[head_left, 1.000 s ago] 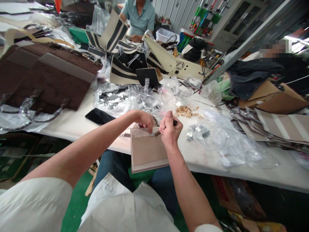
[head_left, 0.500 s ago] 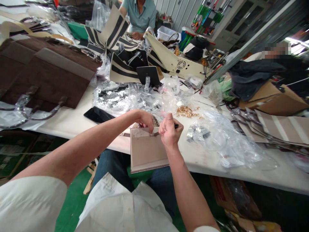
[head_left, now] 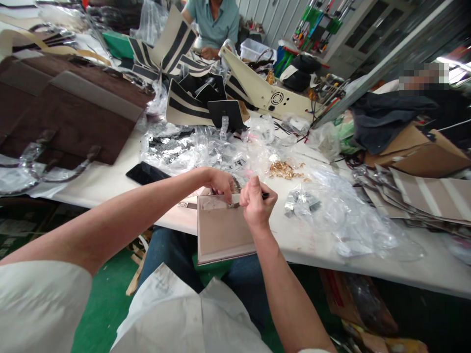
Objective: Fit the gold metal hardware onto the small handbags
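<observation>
A flat beige bag panel (head_left: 224, 230) with a dark edge hangs over the table's front edge above my lap. My left hand (head_left: 221, 185) is closed at its top edge, index finger pointing down onto a small metal fitting. Some of those fingers are hidden behind the panel. My right hand (head_left: 256, 201) is wrapped in a fist, thumb up, around a dark-handled tool (head_left: 265, 195). A thin metal part runs from the fist toward my left fingertip; the tool's exact kind is hidden. A brown strap (head_left: 188, 205) with a metal buckle sticks out left of the panel.
A black phone-like slab (head_left: 146, 173) lies left of my hands. Beyond are plastic bags with metal plates (head_left: 171, 147) and gold hardware (head_left: 283, 170). Dark brown bags (head_left: 73, 113) lie left, a cream machine (head_left: 265, 93) stands behind. Across the table sits a person (head_left: 215, 24).
My right fist has shifted slightly left and down, tilting a little. The left hand stays at the panel's top edge. The whole view has moved slightly.
</observation>
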`<action>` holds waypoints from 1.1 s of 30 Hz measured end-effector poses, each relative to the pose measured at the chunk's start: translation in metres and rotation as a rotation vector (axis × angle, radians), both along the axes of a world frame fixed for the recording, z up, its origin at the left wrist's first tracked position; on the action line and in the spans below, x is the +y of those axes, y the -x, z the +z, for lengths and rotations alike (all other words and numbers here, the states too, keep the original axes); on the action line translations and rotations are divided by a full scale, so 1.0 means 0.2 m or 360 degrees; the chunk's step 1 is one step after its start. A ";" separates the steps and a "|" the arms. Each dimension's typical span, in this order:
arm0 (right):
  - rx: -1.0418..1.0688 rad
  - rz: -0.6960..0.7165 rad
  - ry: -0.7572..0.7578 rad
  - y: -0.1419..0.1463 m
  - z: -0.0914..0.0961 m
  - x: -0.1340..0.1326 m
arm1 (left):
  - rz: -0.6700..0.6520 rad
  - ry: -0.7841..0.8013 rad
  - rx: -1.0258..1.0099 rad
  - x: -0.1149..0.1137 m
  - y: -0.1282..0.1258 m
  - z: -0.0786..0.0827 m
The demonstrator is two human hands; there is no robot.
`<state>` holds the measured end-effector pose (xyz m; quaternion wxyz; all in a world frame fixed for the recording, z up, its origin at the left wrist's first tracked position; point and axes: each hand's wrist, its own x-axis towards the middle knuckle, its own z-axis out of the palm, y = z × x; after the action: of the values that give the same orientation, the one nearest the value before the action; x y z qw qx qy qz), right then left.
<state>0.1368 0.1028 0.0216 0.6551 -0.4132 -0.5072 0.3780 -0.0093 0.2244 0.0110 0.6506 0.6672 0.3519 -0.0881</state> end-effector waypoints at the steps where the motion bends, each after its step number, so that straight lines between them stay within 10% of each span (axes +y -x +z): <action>1: 0.0009 0.0003 0.0004 0.00 0.00 0.00 | -0.0006 -0.0011 -0.0015 0.00 0.00 0.00; 14: -0.0138 -0.0080 0.0002 0.01 -0.03 -0.06 | 0.0039 -0.0280 -0.0066 -0.06 0.01 0.00; 25: 0.0384 0.0143 0.0079 -0.05 0.05 -0.02 | 0.0018 -0.0231 0.0017 -0.07 0.01 0.04; 33: 0.0345 0.0288 0.0491 -0.05 0.06 0.18 | 0.0012 -0.0273 -0.0055 -0.07 0.02 0.01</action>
<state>0.1469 0.1395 0.0341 0.5981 -0.4183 -0.4050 0.5506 -0.0129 0.2111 0.0135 0.5975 0.7205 0.3492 -0.0436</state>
